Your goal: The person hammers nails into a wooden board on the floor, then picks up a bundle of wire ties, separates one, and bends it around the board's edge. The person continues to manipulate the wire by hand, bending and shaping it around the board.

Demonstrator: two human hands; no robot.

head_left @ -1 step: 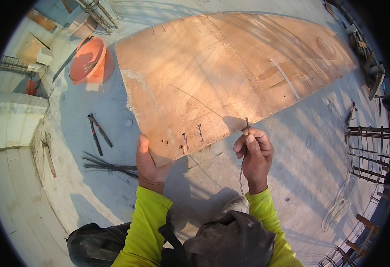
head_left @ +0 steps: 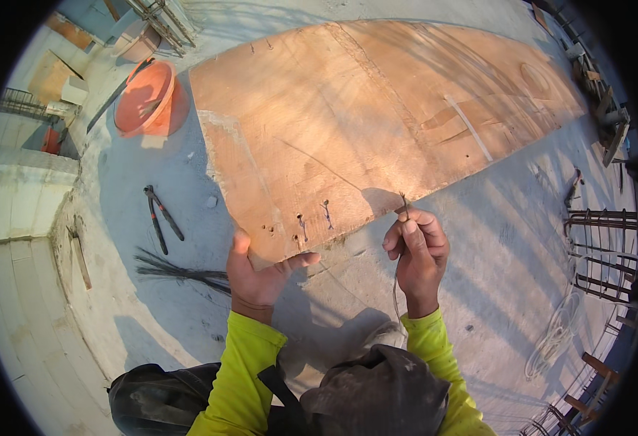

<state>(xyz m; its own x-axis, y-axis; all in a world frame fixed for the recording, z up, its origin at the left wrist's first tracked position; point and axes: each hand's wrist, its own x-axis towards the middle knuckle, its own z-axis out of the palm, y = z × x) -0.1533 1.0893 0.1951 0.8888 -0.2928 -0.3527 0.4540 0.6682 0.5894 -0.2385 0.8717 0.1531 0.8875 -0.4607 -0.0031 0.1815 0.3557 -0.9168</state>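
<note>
The board (head_left: 366,109), a large brown wooden sheet, spreads over the concrete floor (head_left: 188,320), its long axis running from the near left to the far right. One corner points toward the person's body, and holes pierce the wood near it; twisted ties (head_left: 327,213) show at two of them. A pale strip (head_left: 468,127) lies across the right part.

The left hand (head_left: 257,280) cups that near corner, thumb up at the left edge and fingertips showing past the near edge; whether these fingers grip firmly, I cannot tell.

Just off the near edge, the right hand (head_left: 419,251) pinches a thin wire (head_left: 395,287) between thumb and bent fingers. The wire's short top end points up and away, over the board's edge; the rest hangs below the hand, curving down toward the lap. Both forearms reach forward from the lower edge in yellow-green sleeves (head_left: 250,349).

Left of the left hand lies a bundle of wires (head_left: 181,272), with open pincers (head_left: 160,218) beyond it and a tilted orange bucket (head_left: 179,109) farther off.
</note>
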